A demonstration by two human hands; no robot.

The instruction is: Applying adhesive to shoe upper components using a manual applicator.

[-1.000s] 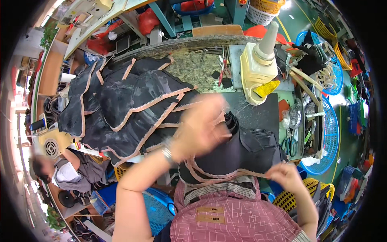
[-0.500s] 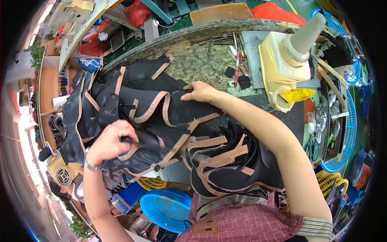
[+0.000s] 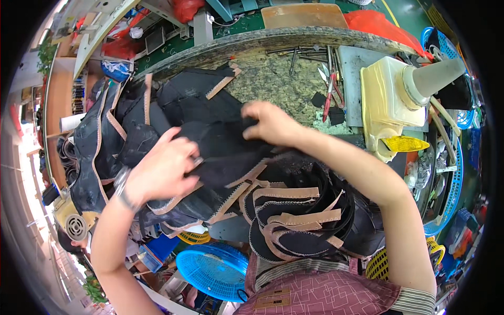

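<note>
Several black leather-like cut pieces with beige, stitched edges (image 3: 100, 152) lie heaped over the left half of the workbench. My left hand (image 3: 163, 173), with a band at its wrist, spreads its fingers over a dark piece (image 3: 220, 147) in the middle of the heap. At that piece's right side, the thumb and fingers of my right hand (image 3: 270, 123) close on its edge, somewhat blurred. Nearer me, below my right forearm, rests a stack of curved black pieces with beige edging (image 3: 294, 220).
Red-handled scissors (image 3: 329, 97) and metal tools lie at the bench's back. A cream container with a grey cone (image 3: 388, 94) and yellow-tipped spout stands right. A blue basket (image 3: 212, 270) is below the near edge. Behind the bench is a wooden stool (image 3: 304, 17).
My left hand has moved right and slightly up onto the heap, its fingers spreading. The curled beige-edged strip between my hands no longer shows; plain black material is there. My right hand has shifted slightly right.
</note>
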